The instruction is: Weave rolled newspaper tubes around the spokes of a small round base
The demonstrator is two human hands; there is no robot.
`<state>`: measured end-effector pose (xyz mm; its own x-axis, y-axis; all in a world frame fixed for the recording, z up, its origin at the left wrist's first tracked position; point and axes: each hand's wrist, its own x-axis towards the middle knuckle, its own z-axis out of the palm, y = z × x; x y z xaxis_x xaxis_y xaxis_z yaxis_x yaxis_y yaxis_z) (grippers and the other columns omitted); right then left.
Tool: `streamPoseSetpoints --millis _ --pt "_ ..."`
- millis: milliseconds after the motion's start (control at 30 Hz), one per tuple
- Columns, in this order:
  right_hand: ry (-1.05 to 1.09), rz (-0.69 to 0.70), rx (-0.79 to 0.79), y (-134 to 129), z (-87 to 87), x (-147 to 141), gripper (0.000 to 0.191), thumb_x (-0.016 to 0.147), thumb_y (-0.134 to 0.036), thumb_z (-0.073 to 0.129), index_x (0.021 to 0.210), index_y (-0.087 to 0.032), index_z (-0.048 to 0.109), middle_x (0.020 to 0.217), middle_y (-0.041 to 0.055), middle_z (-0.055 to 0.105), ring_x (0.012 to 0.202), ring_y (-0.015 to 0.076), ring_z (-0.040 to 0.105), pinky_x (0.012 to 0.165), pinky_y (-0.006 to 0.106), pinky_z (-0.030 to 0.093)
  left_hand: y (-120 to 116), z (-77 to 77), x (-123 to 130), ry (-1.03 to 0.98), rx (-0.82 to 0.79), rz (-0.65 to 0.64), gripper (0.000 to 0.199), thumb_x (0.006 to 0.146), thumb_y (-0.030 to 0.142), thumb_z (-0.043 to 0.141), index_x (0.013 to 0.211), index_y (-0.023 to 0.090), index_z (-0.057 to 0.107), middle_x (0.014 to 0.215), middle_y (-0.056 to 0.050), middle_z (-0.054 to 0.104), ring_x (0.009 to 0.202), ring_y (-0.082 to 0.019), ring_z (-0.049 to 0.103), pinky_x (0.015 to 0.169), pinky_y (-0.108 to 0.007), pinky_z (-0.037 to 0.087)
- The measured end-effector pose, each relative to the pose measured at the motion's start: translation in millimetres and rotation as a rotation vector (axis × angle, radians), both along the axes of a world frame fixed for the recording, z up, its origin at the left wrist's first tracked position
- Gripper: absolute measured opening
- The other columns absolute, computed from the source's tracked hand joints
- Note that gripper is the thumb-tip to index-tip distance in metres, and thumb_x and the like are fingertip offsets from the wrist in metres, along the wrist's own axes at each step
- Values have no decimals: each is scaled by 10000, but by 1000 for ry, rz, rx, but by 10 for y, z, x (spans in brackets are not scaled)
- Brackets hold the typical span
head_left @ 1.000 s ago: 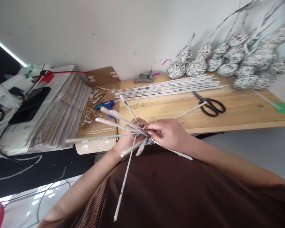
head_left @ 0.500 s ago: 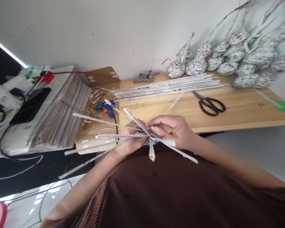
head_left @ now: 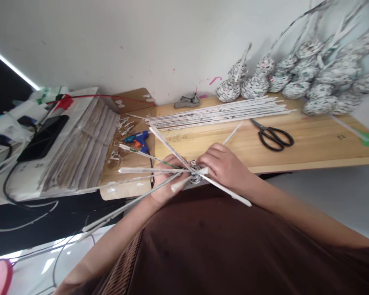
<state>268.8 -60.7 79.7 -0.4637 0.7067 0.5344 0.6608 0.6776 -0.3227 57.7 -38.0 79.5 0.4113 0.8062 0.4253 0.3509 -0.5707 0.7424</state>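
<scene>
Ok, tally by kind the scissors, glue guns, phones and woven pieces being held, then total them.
Scissors: 1
Glue gun: 1
Phone: 1
Woven piece being held: 1
Total: 4

The glue gun [head_left: 141, 141] is blue, teal and orange; the scissors' handles [head_left: 272, 138] are black.

Both forearms angle inward, left hand [head_left: 167, 180] and right hand [head_left: 223, 167] curled.
</scene>
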Motion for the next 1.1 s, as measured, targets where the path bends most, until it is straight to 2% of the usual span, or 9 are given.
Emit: streamPoseSetpoints --millis 133,200,267,367,433,533,633,767,1100 --pt "87 109 73 -7 -15 11 194 996 -176 500 963 -188 691 911 92 723 907 224 610 862 376 493 60 -32 30 22 124 120 163 796 182 714 649 197 647 673 -7 674 666 -155 641 654 -285 529" --pt "182 74 101 -32 -26 -3 119 954 -188 586 984 -191 701 1013 104 727 1006 237 622 935 404 486 80 -63 31 44 146 179 162 782 171 706 643 195 626 667 1 660 670 -154 631 662 -281 524" --pt "298 -28 56 -68 -47 -36 61 898 -243 681 923 -197 712 972 97 725 983 250 634 929 429 488 87 -84 31 43 169 221 166 772 175 705 640 192 605 669 3 642 671 -153 622 665 -277 518" --pt "541 -114 -282 -99 -117 -122 132 900 -334 681 886 -204 706 842 57 716 798 208 655 756 375 527 84 -82 45 39 174 242 171 762 192 714 632 188 604 659 1 623 662 -150 614 666 -275 514" --pt "734 -102 -544 -83 -193 -190 183 917 -377 650 944 -203 701 883 54 728 770 189 669 678 330 536 76 -70 64 56 155 237 152 764 190 710 638 186 626 662 -4 630 660 -150 620 664 -274 519" --pt "925 -91 -704 -12 -320 -267 268 871 -410 694 1041 -204 703 934 56 734 808 190 683 701 322 557 58 -60 92 55 158 238 137 765 179 710 645 188 644 677 -9 642 654 -145 625 654 -268 527" --pt "948 -117 -700 55 -401 -292 348 823 -394 748 1113 -205 708 889 46 727 802 193 676 729 335 562 34 -51 105 22 152 219 134 767 168 721 654 190 651 688 -7 648 652 -138 629 647 -256 524" --pt "910 -97 -653 70 -381 -280 188 843 -371 727 931 -205 738 906 53 739 831 199 687 769 349 560 10 -8 84 38 108 153 95 782 148 699 699 194 689 707 -12 673 691 -146 643 671 -258 518" --pt "873 -67 -561 44 -298 -286 184 815 -362 768 895 -205 714 895 52 740 803 190 684 662 295 538 15 29 48 108 -9 154 57 762 146 674 763 190 711 763 -30 707 749 -187 667 745 -314 536"
